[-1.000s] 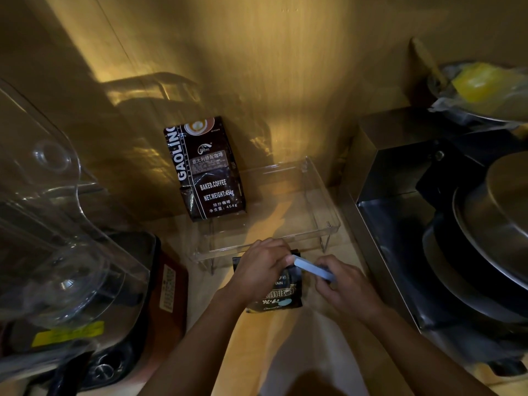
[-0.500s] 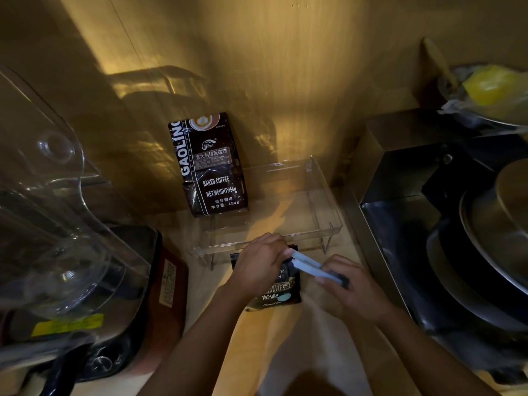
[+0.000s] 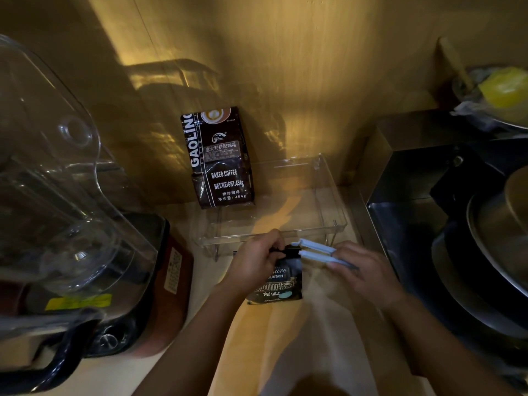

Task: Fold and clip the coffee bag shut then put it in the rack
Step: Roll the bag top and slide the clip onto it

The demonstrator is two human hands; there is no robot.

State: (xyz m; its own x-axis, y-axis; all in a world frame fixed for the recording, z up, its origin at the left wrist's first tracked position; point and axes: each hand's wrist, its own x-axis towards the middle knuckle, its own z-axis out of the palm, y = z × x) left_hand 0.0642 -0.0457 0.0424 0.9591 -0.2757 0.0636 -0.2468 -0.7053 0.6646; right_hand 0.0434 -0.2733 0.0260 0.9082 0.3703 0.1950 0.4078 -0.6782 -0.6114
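A small black coffee bag stands on the counter just in front of the clear acrylic rack. My left hand pinches the folded top of this bag. My right hand holds a pale blue sealing clip whose two arms are spread apart, their tips at the bag's top right edge. A larger black coffee bag marked GAOLING leans upright against the wall at the rack's back left.
A blender with a clear jug and dark base fills the left side. On the right sits a steel box with stacked metal pans, and a wrapped bowl with something yellow sits behind. Wooden wall behind the rack.
The clip was closed a second ago; its two arms are now spread, and my right hand has brought their tips against the bag's folded top. My left hand keeps its pinch.
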